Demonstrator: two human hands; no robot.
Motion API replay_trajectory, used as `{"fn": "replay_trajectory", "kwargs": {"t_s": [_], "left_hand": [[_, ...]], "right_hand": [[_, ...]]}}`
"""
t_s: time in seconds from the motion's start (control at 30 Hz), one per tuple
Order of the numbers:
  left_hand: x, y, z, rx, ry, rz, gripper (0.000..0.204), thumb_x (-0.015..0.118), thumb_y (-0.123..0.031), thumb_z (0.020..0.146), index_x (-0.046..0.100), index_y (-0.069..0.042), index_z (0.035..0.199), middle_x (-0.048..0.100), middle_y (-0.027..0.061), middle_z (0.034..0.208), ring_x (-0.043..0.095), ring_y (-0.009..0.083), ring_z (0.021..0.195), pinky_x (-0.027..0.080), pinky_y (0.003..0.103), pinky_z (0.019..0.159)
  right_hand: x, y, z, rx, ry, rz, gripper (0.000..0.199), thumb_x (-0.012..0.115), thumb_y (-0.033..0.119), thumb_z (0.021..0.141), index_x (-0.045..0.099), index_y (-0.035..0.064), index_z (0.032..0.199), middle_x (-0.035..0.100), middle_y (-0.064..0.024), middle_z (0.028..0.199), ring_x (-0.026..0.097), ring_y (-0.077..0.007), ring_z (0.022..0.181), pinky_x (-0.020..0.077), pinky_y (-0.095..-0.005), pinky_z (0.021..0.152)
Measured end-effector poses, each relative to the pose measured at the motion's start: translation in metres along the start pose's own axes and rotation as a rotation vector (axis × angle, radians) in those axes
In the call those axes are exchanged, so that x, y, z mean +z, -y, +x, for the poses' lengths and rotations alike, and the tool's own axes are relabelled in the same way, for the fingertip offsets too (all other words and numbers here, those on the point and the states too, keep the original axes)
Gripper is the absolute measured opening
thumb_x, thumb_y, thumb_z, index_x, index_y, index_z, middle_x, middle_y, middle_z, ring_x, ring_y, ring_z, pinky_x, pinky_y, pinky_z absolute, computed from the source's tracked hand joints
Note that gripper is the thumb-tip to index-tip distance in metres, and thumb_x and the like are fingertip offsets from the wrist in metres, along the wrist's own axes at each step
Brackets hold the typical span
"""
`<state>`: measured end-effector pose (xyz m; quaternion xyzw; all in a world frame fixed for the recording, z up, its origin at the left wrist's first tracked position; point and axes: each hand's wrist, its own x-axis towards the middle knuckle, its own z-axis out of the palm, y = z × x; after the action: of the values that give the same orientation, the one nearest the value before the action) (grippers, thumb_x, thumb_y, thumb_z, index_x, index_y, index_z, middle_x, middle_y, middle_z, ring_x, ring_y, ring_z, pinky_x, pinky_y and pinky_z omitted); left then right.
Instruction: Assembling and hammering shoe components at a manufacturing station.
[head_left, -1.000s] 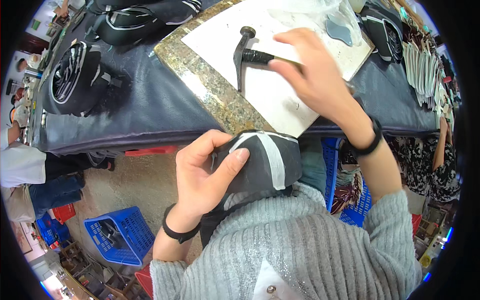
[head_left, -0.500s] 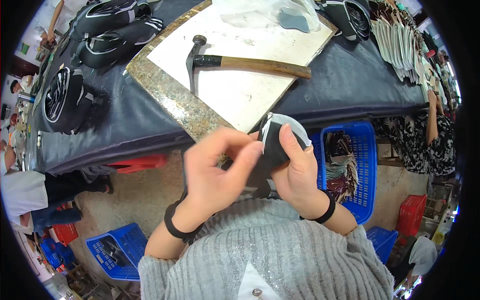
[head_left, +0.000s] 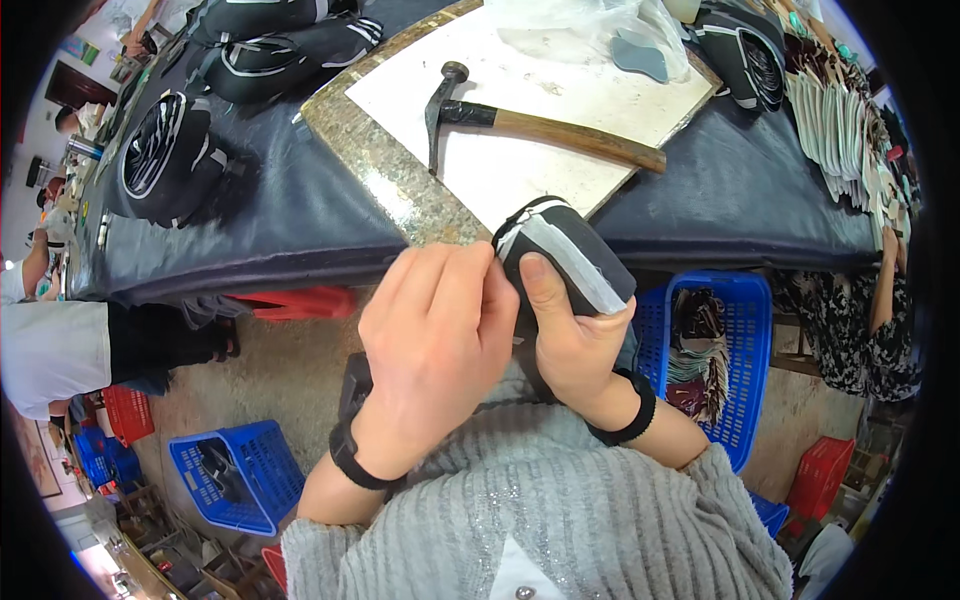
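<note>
A black, curved shoe upper piece (head_left: pixel 592 240) with a whitish strip along it is held up in front of me, by the near edge of the table. My right hand (head_left: pixel 580 350) grips it from below and the right, thumb pressed on its face. With curled fingers, my left hand (head_left: pixel 435 335) pinches at its left edge; those fingertips are partly hidden. Beyond the hands, a hammer (head_left: pixel 575 138) with a wooden handle lies on a white board (head_left: pixel 395 95), which rests on a speckled stone slab (head_left: pixel 385 190).
Bundled black uppers (head_left: pixel 170 165) sit on the dark-covered table (head_left: pixel 290 210), with another bundle (head_left: pixel 745 60) at far right. Clear plastic (head_left: pixel 560 45) lies on the board. Stacked pale pieces (head_left: pixel 835 125) stand at right. Blue baskets (head_left: pixel 745 350) are below. Other people work on both sides.
The upper piece has been turned, so its whitish strip now faces up toward me. My left hand has rolled over, its back showing. The view has shifted slightly.
</note>
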<state>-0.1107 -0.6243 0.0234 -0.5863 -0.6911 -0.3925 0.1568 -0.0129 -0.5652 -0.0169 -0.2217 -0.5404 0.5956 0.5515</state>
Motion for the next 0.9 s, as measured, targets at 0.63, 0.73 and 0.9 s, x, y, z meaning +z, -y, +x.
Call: {"fn": "replay_trajectory", "kwargs": {"t_s": [0.63,0.73,0.9], "left_hand": [[-0.011,0.005,0.015,-0.213,0.152,-0.202,0.005,0.063,0.002,0.078,0.064,0.002,0.083,0.063,0.0014,0.072,0.059,0.0049,0.063,0.043,0.018,0.055],[-0.011,0.006,0.017,-0.079,0.16,-0.014,0.007,0.064,0.002,0.077,0.064,0.002,0.084,0.063,0.0005,0.072,0.058,0.0043,0.063,0.043,0.018,0.054],[-0.007,0.01,0.013,-0.66,0.184,-0.707,0.002,0.063,0.001,0.079,0.064,0.002,0.08,0.064,0.0029,0.071,0.058,0.0061,0.065,0.045,0.02,0.058]], "right_hand": [[-0.001,-0.003,0.003,-0.015,0.01,-0.021,0.017,0.068,0.005,0.088,0.067,-0.0026,0.104,0.07,-0.0042,0.096,0.062,-0.0086,0.085,0.0486,-0.0231,0.077],[-0.004,0.002,0.005,-0.026,0.045,-0.123,0.016,0.067,0.005,0.088,0.067,-0.0029,0.103,0.07,-0.0044,0.095,0.061,-0.0084,0.085,0.0485,-0.0232,0.076],[-0.001,-0.001,0.001,0.141,-0.04,0.134,0.017,0.068,0.005,0.088,0.067,-0.003,0.103,0.069,-0.004,0.095,0.061,-0.0082,0.085,0.048,-0.0227,0.076]]}}
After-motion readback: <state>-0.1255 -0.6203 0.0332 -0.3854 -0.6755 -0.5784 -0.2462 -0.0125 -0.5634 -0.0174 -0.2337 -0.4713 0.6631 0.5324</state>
